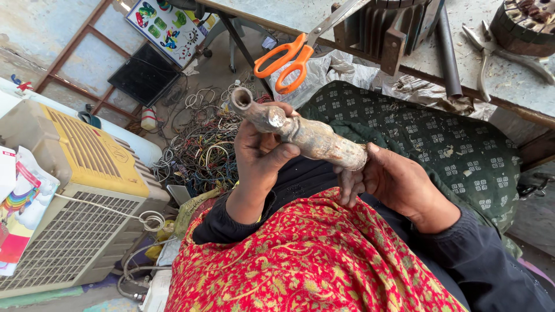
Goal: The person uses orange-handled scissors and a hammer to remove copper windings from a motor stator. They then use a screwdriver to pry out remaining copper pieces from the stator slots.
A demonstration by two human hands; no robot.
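Note:
I hold a dirty, corroded metal pipe fitting [300, 133] with an open round mouth at its upper left end. My left hand [260, 159] wraps its narrow part, thumb across the front. The wider right end rests in my right hand [393, 182], fingers curled under it. Both hands are above my lap, which a red and gold patterned shawl [300, 260] covers.
A workbench [509, 75] at the top carries orange-handled scissors [292, 58], a dark metal rod [448, 49], pliers [491, 55] and a motor stator [529, 23]. A green patterned cloth [457, 150] lies beneath. A yellow and beige air cooler [75, 196] and tangled wires [202, 150] sit left.

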